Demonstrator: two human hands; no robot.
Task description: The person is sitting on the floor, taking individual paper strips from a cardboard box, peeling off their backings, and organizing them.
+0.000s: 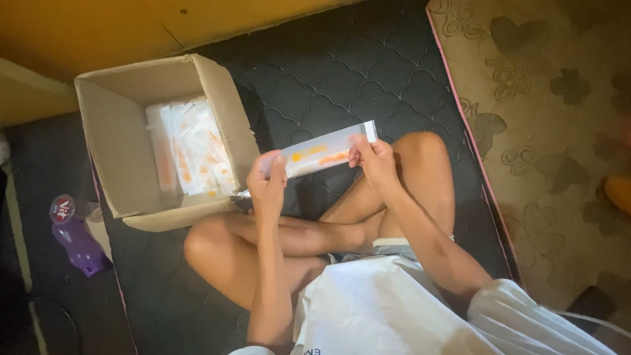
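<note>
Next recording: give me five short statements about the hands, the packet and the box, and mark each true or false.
1. Both hands hold one long flat packet, the left hand at one end and the right hand at the other. True.
2. The cardboard box is closed. False: its flaps are open and similar white and orange packets lie inside.
3. A purple bottle lies beside the box. True.
4. The person stands at a table. False: the person sits cross-legged on a dark quilted mattress.
5. The held packet rests inside the box. False: it is held above the legs, clear of the box.
</note>
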